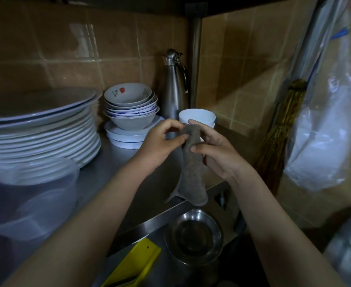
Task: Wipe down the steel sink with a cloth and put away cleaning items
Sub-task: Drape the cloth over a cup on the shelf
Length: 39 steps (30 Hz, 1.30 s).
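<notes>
Both the left hand (160, 139) and the right hand (216, 150) are pinching the grey cloth (192, 168), which is hanging above the steel worktop (116, 162)

Both hands pinch the top of a grey cloth (192, 162), left hand (160, 141) and right hand (218, 154), just in front of a white cup (197, 118). The cloth hangs down above a steel bowl (193, 235). A stack of plates (40, 129) stands well left of the cup.

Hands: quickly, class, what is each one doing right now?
Left hand: pinches the top of the cloth.
Right hand: grips the cloth just below.
</notes>
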Available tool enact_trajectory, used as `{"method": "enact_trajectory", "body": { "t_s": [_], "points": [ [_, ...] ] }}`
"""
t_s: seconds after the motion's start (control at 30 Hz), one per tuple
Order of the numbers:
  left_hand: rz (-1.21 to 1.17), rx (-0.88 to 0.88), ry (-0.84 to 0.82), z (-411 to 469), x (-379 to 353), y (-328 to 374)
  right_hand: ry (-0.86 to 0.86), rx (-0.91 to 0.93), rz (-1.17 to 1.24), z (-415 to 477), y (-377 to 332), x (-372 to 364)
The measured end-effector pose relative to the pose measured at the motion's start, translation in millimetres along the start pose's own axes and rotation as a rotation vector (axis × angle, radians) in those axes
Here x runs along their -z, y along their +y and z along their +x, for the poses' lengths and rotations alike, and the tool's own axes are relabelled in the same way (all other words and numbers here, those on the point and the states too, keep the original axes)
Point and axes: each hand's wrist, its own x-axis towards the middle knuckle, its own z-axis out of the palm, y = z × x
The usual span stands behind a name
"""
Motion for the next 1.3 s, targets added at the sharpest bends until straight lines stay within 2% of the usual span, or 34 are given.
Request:
{"method": "enact_trajectory", "body": {
  "t_s": [0.27,0.43,0.53,0.63,0.77,1.07,1.23,1.3],
  "points": [
    [-0.174,0.058,-0.004,-2.8,6.4,-8.8,0.046,-0.037,-0.181,2.8,-6.9,2.3],
    [-0.342,0.155,-0.125,-0.7,8.3,-10.9,0.124,0.078,-0.342,5.6,-9.5,2.2],
    [-0.356,0.221,-0.17,2.0,11.0,-14.7,0.167,0.096,-0.453,4.3,-13.1,0.9],
    [-0.488,0.331,-0.255,2.2,9.1,-15.1,0.227,0.118,-0.524,3.2,-14.8,-0.2],
    [-0.482,0.359,-0.331,1.8,8.0,-12.5,0.282,0.122,-0.632,1.7,-15.9,-0.1],
    [-0.347,0.3,-0.226,4.9,2.2,-11.6,0.301,0.16,-0.785,-0.4,-18.0,2.9],
    [-0.427,0.3,-0.09,7.1,-1.3,-11.4,0.344,0.187,-0.817,0.2,-20.4,7.1],
    [-0.472,0.321,-0.092,8.4,-1.5,-10.3,0.327,0.194,-0.785,-0.4,-24.4,6.8]
  ]
}}
